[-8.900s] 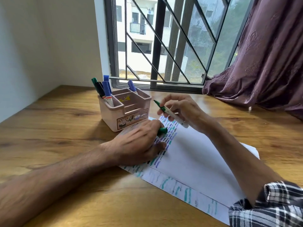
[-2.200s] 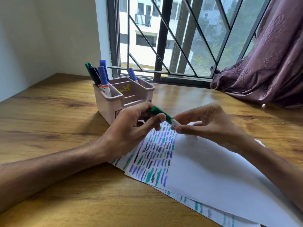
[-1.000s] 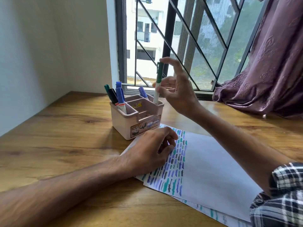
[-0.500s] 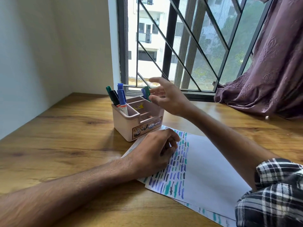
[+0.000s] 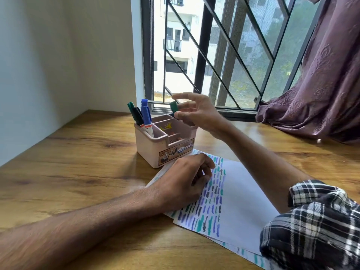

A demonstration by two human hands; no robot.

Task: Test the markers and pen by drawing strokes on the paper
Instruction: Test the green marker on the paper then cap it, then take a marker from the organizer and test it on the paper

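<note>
A green-capped marker (image 5: 173,106) stands in the back right compartment of the pink pen holder (image 5: 165,141). My right hand (image 5: 196,114) hovers just beside it with fingers spread, index raised, and the thumb tip against the barrel below the cap. Green, black and blue markers (image 5: 140,115) stand in the holder's left compartment. My left hand (image 5: 185,184) rests on the white paper (image 5: 239,201), fingers loosely curled and holding nothing. Rows of green, blue and dark strokes (image 5: 210,203) cover the sheet's left part.
A second marked sheet (image 5: 241,250) pokes out under the top one. The wooden table (image 5: 78,162) meets a white wall on the left. A barred window (image 5: 224,55) is behind the holder and a purple curtain (image 5: 315,98) drapes onto the table at the right.
My right hand carried the capped green marker up from the paper and lowered it into the holder's back compartment. Its fingers have since spread apart. My left hand went back to resting on the paper.
</note>
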